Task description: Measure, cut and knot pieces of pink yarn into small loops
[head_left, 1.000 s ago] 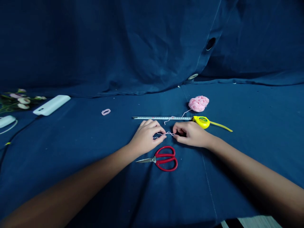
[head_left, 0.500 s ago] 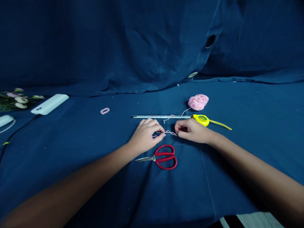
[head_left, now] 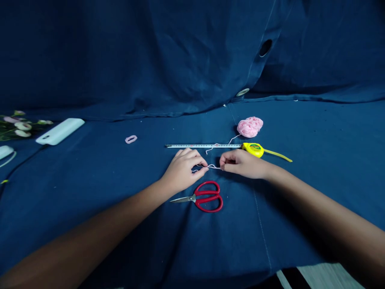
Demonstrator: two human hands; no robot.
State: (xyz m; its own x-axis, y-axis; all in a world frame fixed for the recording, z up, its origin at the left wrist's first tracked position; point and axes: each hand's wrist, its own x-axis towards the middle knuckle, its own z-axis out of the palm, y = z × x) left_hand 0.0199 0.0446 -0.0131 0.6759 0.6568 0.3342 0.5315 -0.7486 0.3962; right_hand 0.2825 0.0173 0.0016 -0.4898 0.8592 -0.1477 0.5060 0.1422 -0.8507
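Note:
A piece of pale pink yarn (head_left: pixel 214 166) stretches between my two hands, low over the blue cloth. My left hand (head_left: pixel 187 168) pinches it between thumb and forefinger, with loose strands showing under the palm. On the other side, the fingertips of my right hand (head_left: pixel 239 162) are closed on the yarn's right end. Just in front of my hands lies a pair of scissors (head_left: pixel 207 199) with red handles, blades toward the left. Behind my hands is a yellow tape measure (head_left: pixel 253 149), its blade (head_left: pixel 192 146) drawn out to the left.
A ball of pink yarn (head_left: pixel 250 127) sits behind the tape measure, its loose end crossing the tape blade. A small pink yarn loop (head_left: pixel 131 139) lies to the left. Farther left are a white device (head_left: pixel 60 131) with a dark cable and some flowers (head_left: pixel 22 127).
My right hand has closed its pinch on the yarn's end, and the strands between my hands look straighter. The whole view has shifted slightly; the scissors and tape measure stay put.

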